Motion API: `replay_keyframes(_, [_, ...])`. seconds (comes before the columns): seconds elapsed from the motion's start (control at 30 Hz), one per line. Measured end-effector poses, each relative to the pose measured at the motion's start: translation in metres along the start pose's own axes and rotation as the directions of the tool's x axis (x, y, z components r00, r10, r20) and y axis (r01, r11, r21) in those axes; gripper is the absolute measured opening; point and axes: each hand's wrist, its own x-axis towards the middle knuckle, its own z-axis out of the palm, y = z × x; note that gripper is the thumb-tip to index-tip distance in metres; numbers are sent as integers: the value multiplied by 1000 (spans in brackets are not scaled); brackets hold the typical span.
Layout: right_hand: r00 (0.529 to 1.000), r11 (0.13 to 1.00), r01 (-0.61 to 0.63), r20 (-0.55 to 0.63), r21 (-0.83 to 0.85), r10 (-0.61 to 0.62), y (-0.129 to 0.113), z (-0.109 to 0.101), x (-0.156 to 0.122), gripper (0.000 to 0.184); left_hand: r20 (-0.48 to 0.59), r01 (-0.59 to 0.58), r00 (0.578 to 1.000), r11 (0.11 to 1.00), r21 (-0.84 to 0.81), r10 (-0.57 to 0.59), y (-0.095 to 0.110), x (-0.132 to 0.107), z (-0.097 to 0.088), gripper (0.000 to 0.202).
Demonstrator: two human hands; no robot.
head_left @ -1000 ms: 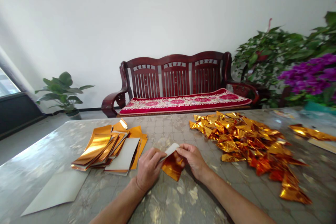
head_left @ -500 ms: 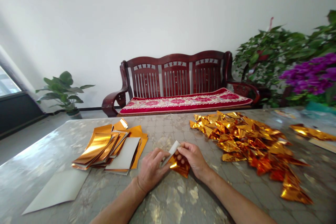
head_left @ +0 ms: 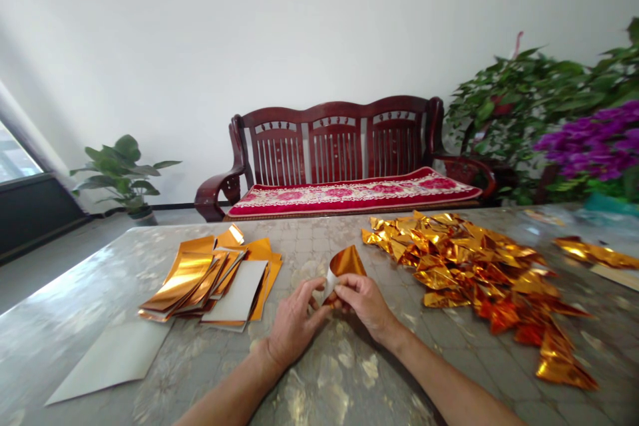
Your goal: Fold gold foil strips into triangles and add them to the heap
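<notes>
Between my hands, low over the table's middle, is a sheet of gold foil paper (head_left: 352, 260), curled so that its white back shows on the left side. My left hand (head_left: 295, 319) pinches the lower left edge of it between thumb and fingers. Fingers of my right hand (head_left: 363, 303) grip the paper's lower right part, and they hide some of it. Left of my hands lies a stack of gold foil sheets (head_left: 187, 273), some with the pale back up. To the right spreads a heap of folded gold foil pieces (head_left: 449, 253).
A single pale sheet (head_left: 112, 359) lies on the patterned tabletop (head_left: 210, 379) at the left. Clear plastic and a teal item (head_left: 612, 205) sit at the far right. Behind the table stand a wooden bench (head_left: 334, 146), a potted plant (head_left: 124, 173) and purple flowers (head_left: 594, 140).
The foil paper has turned in my hands: its gold part pointed down toward me and now curls upward, away from me. Both hands have shifted their hold on it.
</notes>
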Motion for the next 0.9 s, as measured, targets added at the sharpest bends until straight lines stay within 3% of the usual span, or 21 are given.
replay_keyframes(0.17, [1000, 999, -1, 28, -52, 3, 4, -1, 1, 23, -20, 50, 998, 987, -154, -53, -1, 2, 4, 28])
replay_keyframes(0.4, [999, 997, -12, 35, -70, 15, 3, 0, 0, 25, 33, 131, 991, 943, -305, -127, -1, 5, 6, 25])
replay_keyframes(0.73, [997, 998, -60, 40, -21, 61, 5, 2, 0, 28, 1, 149, 988, 957, -250, -153, 1, 7, 3, 23])
replay_keyframes(0.9, [998, 992, 49, -31, -120, -53, 3, 2, 1, 25, -84, 173, 979, 974, -146, -187, -4, 7, 4, 27])
